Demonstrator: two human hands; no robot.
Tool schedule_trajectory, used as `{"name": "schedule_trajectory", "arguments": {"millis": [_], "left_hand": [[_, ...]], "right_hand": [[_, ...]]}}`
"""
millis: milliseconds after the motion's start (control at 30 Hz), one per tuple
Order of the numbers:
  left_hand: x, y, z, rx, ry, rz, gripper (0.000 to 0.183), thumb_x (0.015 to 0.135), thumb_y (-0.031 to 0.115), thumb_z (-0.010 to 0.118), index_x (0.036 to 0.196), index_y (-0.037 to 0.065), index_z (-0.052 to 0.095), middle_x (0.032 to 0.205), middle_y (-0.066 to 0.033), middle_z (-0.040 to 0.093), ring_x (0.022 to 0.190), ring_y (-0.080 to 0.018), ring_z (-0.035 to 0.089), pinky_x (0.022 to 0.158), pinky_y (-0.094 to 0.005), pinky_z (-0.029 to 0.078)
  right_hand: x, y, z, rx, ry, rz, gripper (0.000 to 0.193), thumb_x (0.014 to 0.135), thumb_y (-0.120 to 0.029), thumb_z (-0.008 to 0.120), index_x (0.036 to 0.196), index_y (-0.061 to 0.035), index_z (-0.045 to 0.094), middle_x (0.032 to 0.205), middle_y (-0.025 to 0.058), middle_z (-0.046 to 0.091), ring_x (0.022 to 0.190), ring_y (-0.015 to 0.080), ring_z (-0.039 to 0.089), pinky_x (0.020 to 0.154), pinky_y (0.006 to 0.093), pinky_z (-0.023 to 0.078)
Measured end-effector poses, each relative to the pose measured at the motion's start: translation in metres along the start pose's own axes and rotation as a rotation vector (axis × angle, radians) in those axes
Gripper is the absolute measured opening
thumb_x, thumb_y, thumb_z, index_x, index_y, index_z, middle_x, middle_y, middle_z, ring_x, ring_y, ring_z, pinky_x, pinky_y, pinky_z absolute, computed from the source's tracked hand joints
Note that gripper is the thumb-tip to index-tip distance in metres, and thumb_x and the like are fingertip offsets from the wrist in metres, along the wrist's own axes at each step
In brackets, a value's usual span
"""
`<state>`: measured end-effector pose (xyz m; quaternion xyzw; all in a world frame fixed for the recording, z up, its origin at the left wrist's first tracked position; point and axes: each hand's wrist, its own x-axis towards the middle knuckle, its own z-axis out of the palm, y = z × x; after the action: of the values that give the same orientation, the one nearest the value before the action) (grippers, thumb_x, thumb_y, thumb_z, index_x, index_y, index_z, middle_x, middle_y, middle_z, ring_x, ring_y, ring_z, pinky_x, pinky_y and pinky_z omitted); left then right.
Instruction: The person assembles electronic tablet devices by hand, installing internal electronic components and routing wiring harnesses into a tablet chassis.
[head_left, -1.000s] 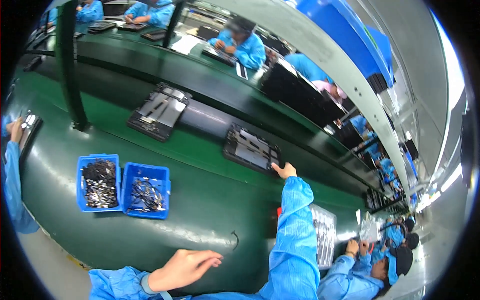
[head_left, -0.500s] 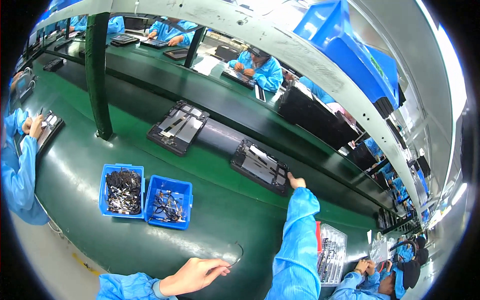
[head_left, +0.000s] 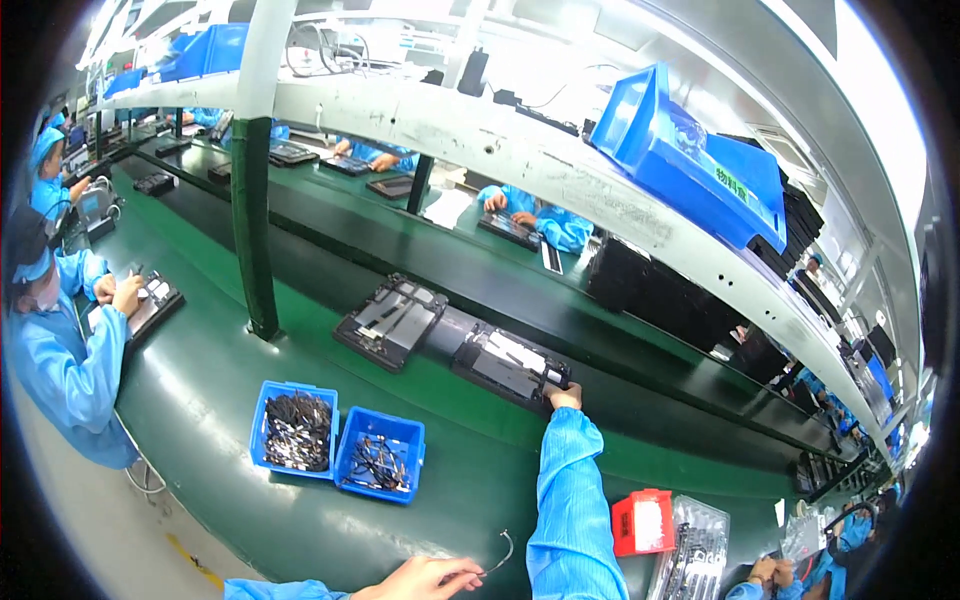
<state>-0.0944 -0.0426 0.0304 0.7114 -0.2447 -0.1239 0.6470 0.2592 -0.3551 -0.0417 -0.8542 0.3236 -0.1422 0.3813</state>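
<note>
My left hand (head_left: 428,577), at the lower edge, pinches one end of a thin dark cable (head_left: 509,548), whose free end curls up to the right. My right arm reaches forward, and my right hand (head_left: 566,396) grips the near right corner of an opened tablet (head_left: 500,362), its thumb on top. That tablet looks slightly tilted over the dark belt; whether it touches the belt I cannot tell. To its left, a second opened tablet (head_left: 390,322) lies with its inside facing up. Both show silver panels in black frames.
Two blue bins of small cables, one fuller (head_left: 256,440) and one sparser (head_left: 420,470), stand left of my arm. Right of it are a red box (head_left: 625,528) and a clear tray (head_left: 715,515) of parts. A green post (head_left: 252,230) and shelf beam (head_left: 480,130) rise ahead. Co-workers sit around.
The view has tilted upward, so the scene sits lower. My right hand has brought its tablet leftward, closer to the other one. My left hand still holds the cable.
</note>
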Motion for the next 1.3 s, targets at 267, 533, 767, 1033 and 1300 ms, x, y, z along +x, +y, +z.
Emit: {"name": "schedule_trajectory", "arguments": {"millis": [267, 533, 767, 1033, 1300], "left_hand": [[0.003, -0.010, -0.010, 0.139, 0.027, 0.017, 0.019, 0.091, 0.018, 0.059, 0.102, 0.003, 0.067, 0.089, -0.0153, 0.070, 0.078, -0.0296, 0.069, 0.065, -0.0360, 0.054], [0.006, 0.007, -0.013, 0.031, -0.003, -0.099, 0.020, 0.091, 0.019, 0.059, 0.102, 0.004, 0.067, 0.089, -0.0160, 0.069, 0.077, -0.0304, 0.068, 0.065, -0.0370, 0.053], [-0.007, 0.022, -0.021, 0.054, 0.084, -0.066, 0.015, 0.092, 0.011, 0.059, 0.100, 0.000, 0.066, 0.087, -0.0149, 0.070, 0.076, -0.0228, 0.070, 0.068, -0.0309, 0.055], [-0.018, 0.021, -0.028, 0.052, 0.072, 0.038, 0.013, 0.090, 0.002, 0.061, 0.100, -0.003, 0.066, 0.091, -0.0131, 0.073, 0.086, -0.0203, 0.072, 0.077, -0.0286, 0.056], [-0.024, 0.006, -0.010, -0.060, 0.004, -0.221, 0.017, 0.092, 0.005, 0.058, 0.103, -0.007, 0.063, 0.087, -0.0138, 0.072, 0.082, -0.0187, 0.072, 0.074, -0.0289, 0.057]], "right_hand": [[0.011, -0.009, 0.075, 0.604, 0.012, -0.271, 0.080, 0.073, -0.006, 0.068, 0.144, -0.0091, 0.031, 0.124, 0.0213, 0.060, 0.111, 0.0258, 0.060, 0.095, 0.0322, 0.045], [-0.032, -0.074, 0.105, 0.773, -0.007, -0.072, 0.091, 0.072, -0.015, 0.080, 0.144, 0.0032, 0.027, 0.130, 0.0196, 0.053, 0.108, 0.0267, 0.058, 0.087, 0.0389, 0.047], [0.007, -0.047, 0.012, 1.142, -0.504, 0.034, 0.036, 0.079, -0.005, 0.068, 0.115, -0.0088, 0.062, 0.093, 0.0073, 0.065, 0.084, 0.0229, 0.063, 0.076, 0.0396, 0.051], [-0.044, 0.003, -0.111, 0.623, -1.251, -0.105, 0.056, 0.078, 0.001, 0.067, 0.132, 0.0033, 0.052, 0.125, 0.0147, 0.060, 0.107, 0.0214, 0.061, 0.098, 0.0315, 0.047], [-0.143, 0.014, -0.140, 0.070, -1.191, -0.702, 0.042, 0.082, -0.005, 0.069, 0.123, -0.0055, 0.062, 0.118, 0.0100, 0.065, 0.109, 0.0211, 0.059, 0.097, 0.0316, 0.046]]}}
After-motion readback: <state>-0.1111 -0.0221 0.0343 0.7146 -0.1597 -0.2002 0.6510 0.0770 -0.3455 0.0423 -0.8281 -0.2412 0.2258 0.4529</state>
